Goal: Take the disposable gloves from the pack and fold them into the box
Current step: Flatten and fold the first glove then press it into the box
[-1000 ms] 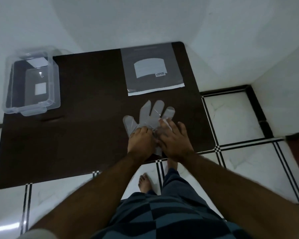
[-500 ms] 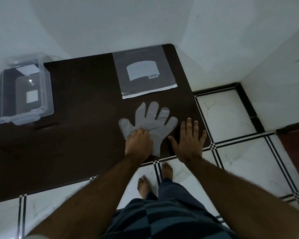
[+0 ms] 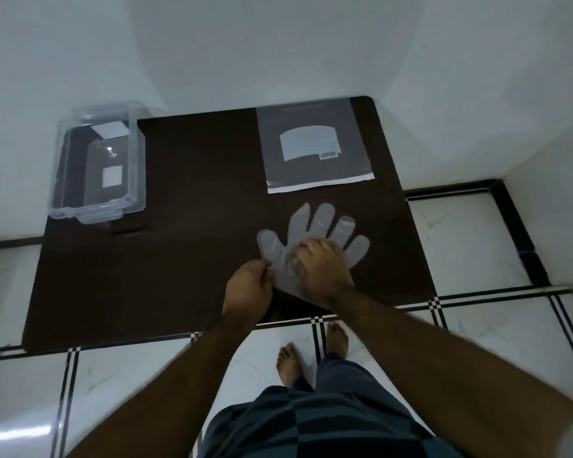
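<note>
A clear glove (image 3: 315, 233) lay flat on the dark table (image 3: 186, 246), its five fingers spread and pointing away from the person. It sat just in front of the pack (image 3: 316, 148), a flat grey bag with a pale label, which lay toward the far edge of the table. The right hand (image 3: 323, 271) pressed down on the palm of the glove, fingers curled and bunching the film under them. The left hand (image 3: 247, 287) touched the glove's near left edge, below its thumb, and pinched the film between thumb and fingertips. The box (image 3: 96, 166), clear plastic and open, stood well left of the pack, at the table's far left corner. No glove could be made out inside the box.
</note>
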